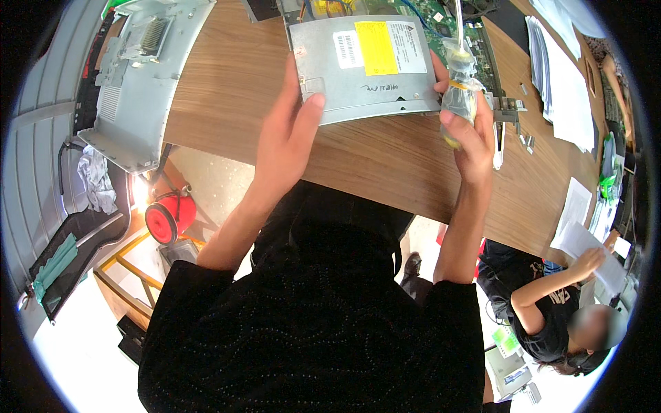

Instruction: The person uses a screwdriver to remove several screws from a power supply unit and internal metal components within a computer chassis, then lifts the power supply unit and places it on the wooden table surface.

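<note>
A flat silver optical drive [330,93] with a white and yellow label is held over the near edge of the wooden table. My left hand [286,141] is closed on its left side, the thumb lying on the upper face. In my right hand [475,148] is a screwdriver [459,102], its handle wrapped in clear plastic and its shaft pointing away from me. Fingers of that same hand also touch the drive's right edge. Behind the drive lies a green circuit board [487,65] in a metal case, partly hidden, with coloured wires.
A grey metal case panel [134,131] lies at the far left of the table [227,89]. Small metal pieces [527,143] and stacked papers [561,89] are on the right. A co-worker [551,303] holds sheets at lower right. A red round object [165,219] stands below at left.
</note>
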`<state>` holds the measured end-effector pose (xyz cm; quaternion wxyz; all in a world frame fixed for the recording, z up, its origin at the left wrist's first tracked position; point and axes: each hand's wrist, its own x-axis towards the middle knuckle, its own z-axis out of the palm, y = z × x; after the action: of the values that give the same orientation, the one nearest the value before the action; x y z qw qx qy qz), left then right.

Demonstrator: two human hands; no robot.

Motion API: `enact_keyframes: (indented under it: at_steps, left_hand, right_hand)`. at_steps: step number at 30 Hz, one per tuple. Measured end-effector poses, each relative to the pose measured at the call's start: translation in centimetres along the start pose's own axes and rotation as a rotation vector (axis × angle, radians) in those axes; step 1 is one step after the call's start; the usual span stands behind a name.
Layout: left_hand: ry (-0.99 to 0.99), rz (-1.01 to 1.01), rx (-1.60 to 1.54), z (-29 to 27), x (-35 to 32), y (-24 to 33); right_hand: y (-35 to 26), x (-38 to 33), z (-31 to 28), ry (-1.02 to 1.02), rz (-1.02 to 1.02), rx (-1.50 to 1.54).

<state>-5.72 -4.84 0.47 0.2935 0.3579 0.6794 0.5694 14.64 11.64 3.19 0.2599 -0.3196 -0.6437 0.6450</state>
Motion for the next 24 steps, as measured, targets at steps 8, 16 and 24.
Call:
enact_keyframes:
  at_steps: [8, 16, 24]
  left_hand:
    - [-0.027, 0.032, 0.072, -1.2, 1.1, -0.4]
    - [0.002, 0.047, 0.091, -0.6, 0.8, -0.6]
    - [-0.096, 0.025, 0.056, -2.1, 2.4, -0.9]
  right_hand:
    - [-0.1, -0.7, 0.5, -0.011, -0.079, -0.166]
    - [-0.7, 0.6, 0.0, -0.053, -0.039, -0.032]
    - [-0.1, 0.1, 0.8, -0.007, -0.023, 0.000]
